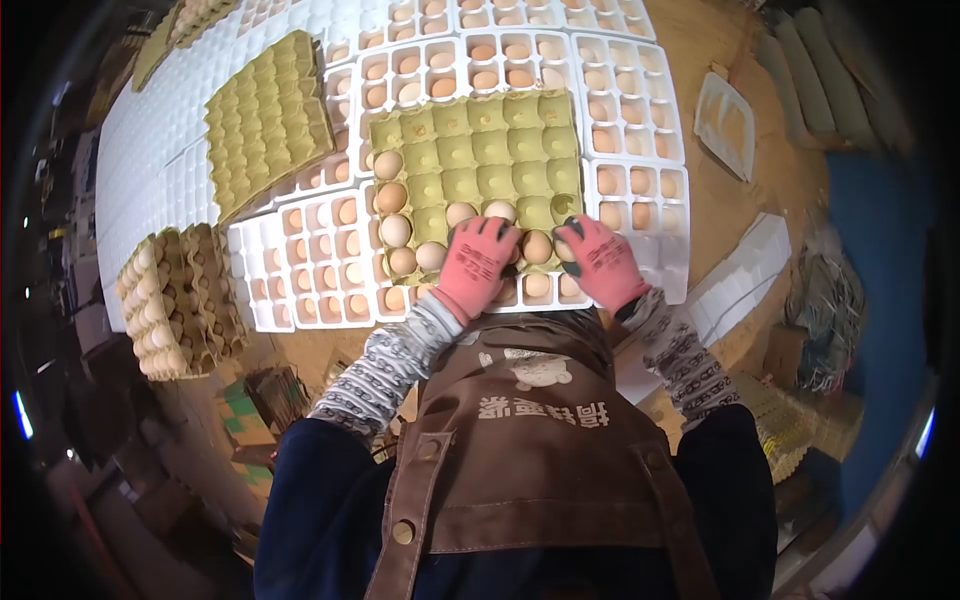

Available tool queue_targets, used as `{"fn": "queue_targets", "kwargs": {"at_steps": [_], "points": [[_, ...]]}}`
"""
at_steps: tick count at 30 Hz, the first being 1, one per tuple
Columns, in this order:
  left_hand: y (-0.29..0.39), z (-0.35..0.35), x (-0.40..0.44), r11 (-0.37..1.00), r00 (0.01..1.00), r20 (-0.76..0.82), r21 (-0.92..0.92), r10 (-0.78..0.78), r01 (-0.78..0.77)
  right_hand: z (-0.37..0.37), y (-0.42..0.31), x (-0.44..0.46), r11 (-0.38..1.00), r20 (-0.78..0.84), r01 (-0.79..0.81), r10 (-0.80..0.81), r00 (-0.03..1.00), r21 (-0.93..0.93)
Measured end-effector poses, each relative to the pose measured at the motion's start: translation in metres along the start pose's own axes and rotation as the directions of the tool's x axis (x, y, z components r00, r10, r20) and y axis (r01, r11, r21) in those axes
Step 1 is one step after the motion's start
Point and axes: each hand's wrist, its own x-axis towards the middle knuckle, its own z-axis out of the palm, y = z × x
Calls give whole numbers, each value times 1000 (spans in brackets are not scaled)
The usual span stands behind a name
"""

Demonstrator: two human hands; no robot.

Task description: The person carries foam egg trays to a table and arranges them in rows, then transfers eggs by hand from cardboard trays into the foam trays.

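Note:
A yellow-green pulp egg tray lies in front of me on top of white foam trays. Brown and cream eggs fill its left column and part of its near rows; the far cups hold none. My left hand, in a pink glove with dark fingertips, curls over the near row, its fingers closed around an egg that they mostly hide. At the tray's near right corner, my right hand, gloved alike, has its fingers closed on a pale egg. A brown egg sits between the hands.
White foam trays with eggs in their cells surround the pulp tray. A pulp tray lies face down at left. Stacked pulp trays with eggs stand at the near left edge. A white foam piece lies at right.

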Motion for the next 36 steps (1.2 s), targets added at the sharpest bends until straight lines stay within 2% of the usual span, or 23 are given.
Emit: {"fn": "queue_targets", "kwargs": {"at_steps": [2,4,5,6,8,10,12,13,14,16,17,19,20,21,23,24,25,26,29,31,32,34,36], "points": [[-14,-16,-5,959,995,-95,-282,-22,-5,6,17,-6,938,-159,23,34,987,346],[-31,-27,-8,535,960,-172,-845,-221,-28,7,30,-18,398,-22,-88,263,965,913],[-37,-33,-4,282,929,-131,-959,-347,-29,-9,24,-22,59,144,-172,328,934,983],[-49,-39,1,286,947,-47,-957,-317,48,-15,17,-23,-20,128,-127,266,955,992],[-58,-46,27,354,932,168,-891,-322,283,-17,8,-16,-33,192,-190,258,947,981],[-44,-40,39,928,992,-60,-364,-112,83,-26,-6,-10,53,150,-162,173,973,985],[-22,-31,45,960,990,140,279,-30,-10,-10,3,-2,275,32,-63,115,993,959],[-22,-25,45,964,990,139,266,-17,-21,-9,2,4,379,-23,-4,67,997,925],[-23,-23,47,965,992,129,259,-1,-33,-8,0,13,-128,8,1,69,998,992],[-24,-35,50,974,985,173,227,-23,-18,-11,-3,21,35,5,-8,76,997,999],[-30,-37,46,984,992,115,-165,-52,71,-13,-3,24,114,8,-17,74,997,993],[-41,-47,34,567,987,45,-814,-154,126,-12,-5,28,313,17,-44,86,996,949],[-42,-54,28,210,987,63,-973,-147,94,-11,-6,30,424,2,-30,67,998,905],[-36,-59,21,64,981,48,-996,-187,61,-10,-8,31,528,-12,-15,47,999,849],[-42,-42,23,247,983,-122,-965,-136,-86,-14,-19,37,509,-6,18,-24,1000,861],[-48,-26,25,553,962,-251,-819,-107,-152,-10,-22,47,291,123,-109,-31,992,950],[-37,-36,22,632,973,-194,-771,-127,-71,-8,-21,59,69,245,-240,-67,967,968],[-37,-36,20,641,972,-167,-767,-163,-24,-9,-19,65,217,245,-215,-124,962,952],[-55,-25,7,703,921,-302,-710,-247,-44,-26,-23,76,80,192,-195,43,980,978],[-64,-28,-11,417,840,-227,-909,-493,-2,-10,18,100,776,-352,371,-206,913,509],[-73,-29,-25,412,793,-133,-897,-595,159,-12,36,117,737,-335,312,-123,934,599],[-91,-12,-57,686,759,-329,-698,-563,206,-11,55,156,299,-178,137,115,977,944],[-86,-12,-73,547,693,-344,-832,-633,87,-18,65,200,887,-275,74,61,960,455]]}}
